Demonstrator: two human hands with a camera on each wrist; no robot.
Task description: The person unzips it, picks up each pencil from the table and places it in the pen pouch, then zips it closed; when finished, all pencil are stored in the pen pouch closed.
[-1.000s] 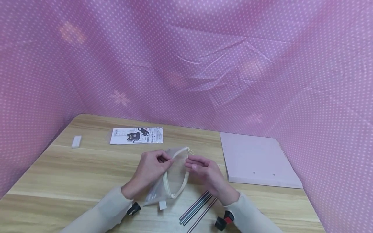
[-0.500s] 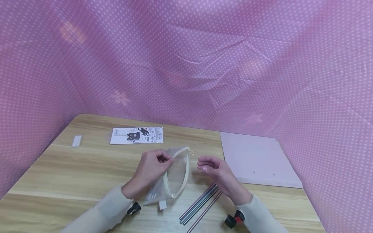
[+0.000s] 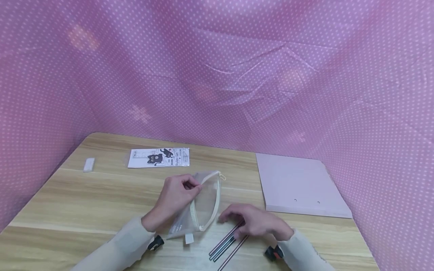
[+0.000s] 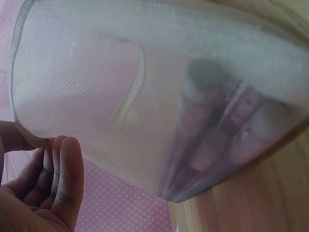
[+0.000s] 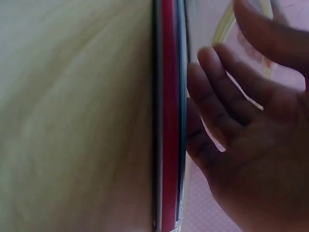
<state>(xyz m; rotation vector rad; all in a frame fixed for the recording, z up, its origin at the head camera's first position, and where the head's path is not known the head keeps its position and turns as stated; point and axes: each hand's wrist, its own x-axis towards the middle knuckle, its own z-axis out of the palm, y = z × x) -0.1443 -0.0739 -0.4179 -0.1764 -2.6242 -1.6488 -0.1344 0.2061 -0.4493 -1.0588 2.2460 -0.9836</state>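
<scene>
We see the left hand pinching the near rim of a sheer, whitish mesh pouch between thumb and fingers, so that its cream zip gapes toward the right. Through the mesh we make out blurred pinkish shapes with paler ends, low in one corner. A small white fabric tag juts from the pouch's near end.

The right hand hovers low over slim, shiny red and blue-green rods, its fingers loosely bent and parted; we cannot tell whether they touch. The rods lie slantwise on the table just right of the pouch, several side by side and a reddish one slightly apart. A black wrist device sits by the right cuff, another by the left.

Beyond the right hand, a flat pale-pink board with two small holes takes up the far right, bounding sideways room there. Behind the pouch lies a clear-wrapped white ruler set with black cats; a small white block rests farther left. Light wood tabletop stretches left to a rounded far corner, and a pink dotted curtain walls the far edge.
</scene>
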